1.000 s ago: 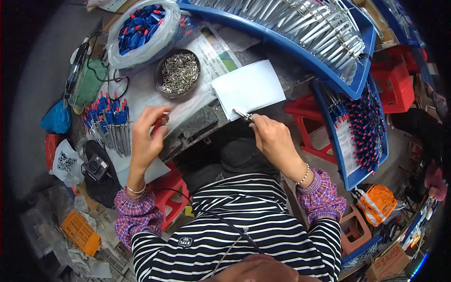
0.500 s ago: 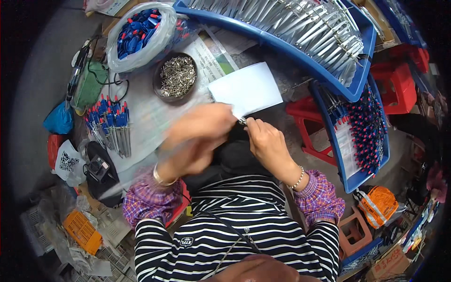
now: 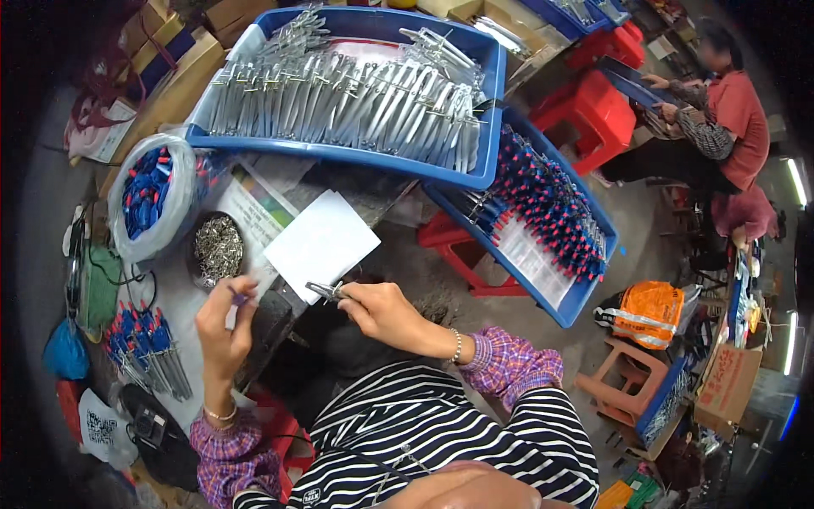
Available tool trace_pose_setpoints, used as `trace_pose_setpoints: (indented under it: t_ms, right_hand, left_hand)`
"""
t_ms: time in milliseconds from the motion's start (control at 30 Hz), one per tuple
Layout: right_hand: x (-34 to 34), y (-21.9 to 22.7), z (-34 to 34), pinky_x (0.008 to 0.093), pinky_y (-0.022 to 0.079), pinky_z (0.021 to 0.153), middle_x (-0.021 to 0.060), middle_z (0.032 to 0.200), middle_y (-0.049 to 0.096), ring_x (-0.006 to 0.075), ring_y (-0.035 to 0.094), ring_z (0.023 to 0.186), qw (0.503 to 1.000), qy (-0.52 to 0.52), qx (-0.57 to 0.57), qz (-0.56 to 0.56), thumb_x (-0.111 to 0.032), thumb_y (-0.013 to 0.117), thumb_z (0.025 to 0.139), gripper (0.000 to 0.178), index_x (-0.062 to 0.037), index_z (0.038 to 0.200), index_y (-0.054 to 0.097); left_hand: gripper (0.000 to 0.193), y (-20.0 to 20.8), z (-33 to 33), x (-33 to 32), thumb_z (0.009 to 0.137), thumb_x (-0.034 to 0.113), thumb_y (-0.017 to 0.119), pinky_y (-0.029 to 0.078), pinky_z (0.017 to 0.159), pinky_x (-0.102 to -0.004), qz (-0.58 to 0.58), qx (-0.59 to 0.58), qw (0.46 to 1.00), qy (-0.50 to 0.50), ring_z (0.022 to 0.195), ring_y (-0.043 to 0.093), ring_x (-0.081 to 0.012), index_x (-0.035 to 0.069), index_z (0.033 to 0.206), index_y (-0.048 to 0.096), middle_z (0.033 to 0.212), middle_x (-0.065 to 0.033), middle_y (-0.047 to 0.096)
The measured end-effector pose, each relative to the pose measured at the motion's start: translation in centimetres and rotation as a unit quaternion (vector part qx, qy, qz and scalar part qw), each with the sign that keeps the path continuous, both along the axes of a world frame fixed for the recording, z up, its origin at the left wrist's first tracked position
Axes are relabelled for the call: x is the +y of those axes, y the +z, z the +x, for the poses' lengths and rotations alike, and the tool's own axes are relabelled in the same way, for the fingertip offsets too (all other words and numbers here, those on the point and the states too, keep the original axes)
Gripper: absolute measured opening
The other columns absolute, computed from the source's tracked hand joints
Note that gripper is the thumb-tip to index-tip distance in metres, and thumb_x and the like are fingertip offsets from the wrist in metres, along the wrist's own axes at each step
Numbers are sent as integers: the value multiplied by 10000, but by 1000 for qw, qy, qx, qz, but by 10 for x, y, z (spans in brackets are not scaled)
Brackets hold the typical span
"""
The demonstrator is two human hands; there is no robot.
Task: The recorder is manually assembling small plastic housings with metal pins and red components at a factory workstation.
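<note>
head view: right hand (image 3: 388,317) pinches metal clip (image 3: 325,291) by one end, likely keeping tip free; left hand (image 3: 222,332) half-curled near bowl (image 3: 197,275), can't tell if holding.

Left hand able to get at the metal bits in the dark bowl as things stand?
Likely yes: the left hand is close by, and the metal bits lie uncovered with nothing visible in between. It seems to pinch a small dark item, though, which may hamper a pick.
</note>
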State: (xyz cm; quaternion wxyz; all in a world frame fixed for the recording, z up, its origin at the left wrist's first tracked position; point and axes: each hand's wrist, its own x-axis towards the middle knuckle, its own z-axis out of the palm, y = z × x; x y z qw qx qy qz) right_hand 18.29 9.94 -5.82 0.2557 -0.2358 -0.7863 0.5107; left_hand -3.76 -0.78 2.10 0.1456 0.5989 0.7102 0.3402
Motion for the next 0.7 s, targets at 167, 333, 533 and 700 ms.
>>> trace_pose_setpoints:
  t_ms: [167,333,533,700]
  right_hand:
    - [-7,10,0,410,449,551,197,675,565,367,577,630,997,38,6,-63,-115,581,839,123,5,862,591]
    - [-16,11,-11,400,454,549,182,661,567,351,583,615,994,83,-11,-74,-111,576,837,110,-6,862,595]
    - [-20,16,-8,260,437,483,72,607,613,119,575,511,981,93,-90,-147,-102,567,870,130,12,824,609]
    - [-24,15,-6,198,411,456,22,614,617,50,535,497,941,114,-126,-292,-105,562,884,155,18,824,634]
  left_hand:
    - [235,-2,-22,-32,764,-63,590,480,651,-309,-49,43,996,66,709,608,-227,-8,992,594,845,-115,629]
    - [239,-12,-34,-63,735,-28,578,446,709,-406,-107,132,979,115,807,564,-344,11,970,599,851,-154,591]
    - [265,-19,-40,-64,716,9,616,459,730,-390,-65,140,983,100,832,562,-323,43,979,616,878,-124,590]
    - [279,-15,-43,-66,700,31,662,477,796,-374,-37,127,984,117,928,580,-318,42,977,630,945,-127,617]
